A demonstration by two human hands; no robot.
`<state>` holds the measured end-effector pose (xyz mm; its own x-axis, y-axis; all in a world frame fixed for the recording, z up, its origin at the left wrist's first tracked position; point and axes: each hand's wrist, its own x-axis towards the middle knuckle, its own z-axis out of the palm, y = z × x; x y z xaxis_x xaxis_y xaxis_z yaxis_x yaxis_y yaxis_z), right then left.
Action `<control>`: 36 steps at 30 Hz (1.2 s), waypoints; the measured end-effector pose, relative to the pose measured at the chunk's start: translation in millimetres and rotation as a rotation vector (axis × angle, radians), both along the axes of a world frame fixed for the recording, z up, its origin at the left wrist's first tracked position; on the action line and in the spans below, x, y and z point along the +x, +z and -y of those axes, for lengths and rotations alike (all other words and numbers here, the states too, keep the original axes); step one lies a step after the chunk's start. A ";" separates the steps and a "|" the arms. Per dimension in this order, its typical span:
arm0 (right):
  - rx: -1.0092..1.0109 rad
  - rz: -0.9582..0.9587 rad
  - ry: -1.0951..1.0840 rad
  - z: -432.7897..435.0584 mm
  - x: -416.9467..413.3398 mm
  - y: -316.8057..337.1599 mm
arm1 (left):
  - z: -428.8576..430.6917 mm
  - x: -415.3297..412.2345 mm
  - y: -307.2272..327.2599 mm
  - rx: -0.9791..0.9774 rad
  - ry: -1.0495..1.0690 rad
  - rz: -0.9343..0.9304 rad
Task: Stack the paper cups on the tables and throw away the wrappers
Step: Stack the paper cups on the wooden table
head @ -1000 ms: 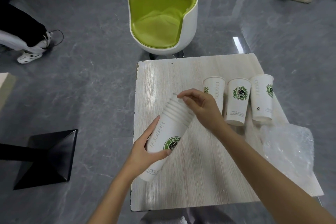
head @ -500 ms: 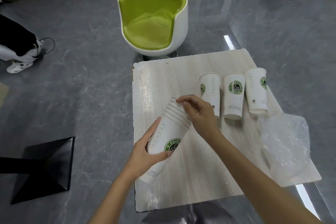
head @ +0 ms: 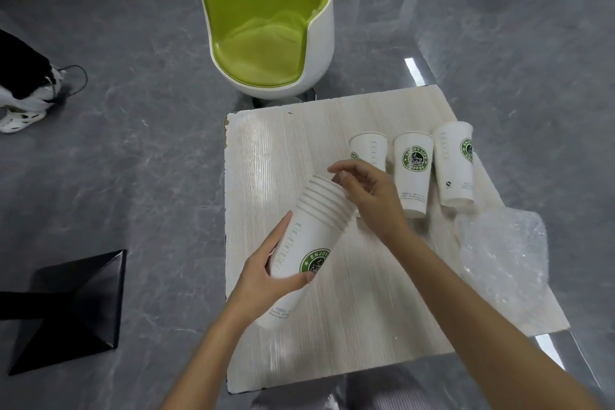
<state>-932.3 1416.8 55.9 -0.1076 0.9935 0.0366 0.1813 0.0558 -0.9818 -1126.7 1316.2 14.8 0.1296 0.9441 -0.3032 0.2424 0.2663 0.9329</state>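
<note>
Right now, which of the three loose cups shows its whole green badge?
The middle white paper cup: its round green logo faces us whole. The left cup and right cup show only slices.

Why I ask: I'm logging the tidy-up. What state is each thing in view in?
Cup stack: nested, tilted, rims away from the person.
Left hand: grips the stack's lower half.
Right hand: fingers curled at the stack's top rim; pinch unclear.
Three loose cups: on their sides on the table, unstacked.
Wrapper: crumpled on the table, not thrown away.
</note>
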 end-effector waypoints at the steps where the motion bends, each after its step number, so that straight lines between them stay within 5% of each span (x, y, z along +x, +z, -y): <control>1: 0.009 0.009 -0.003 -6.8 6.4 0.3 | -1.2 3.3 0.1 -0.008 0.005 0.004; 36: -0.120 0.518 0.126 -174.0 61.6 -63.6 | -42.3 34.3 -7.2 -0.095 0.216 -0.014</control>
<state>-870.7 1590.8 -7.7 -0.2002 0.9656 -0.1660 0.6419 0.0013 -0.7667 -1092.3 1358.6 7.6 -0.0770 0.9165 -0.3926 0.1830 0.4000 0.8980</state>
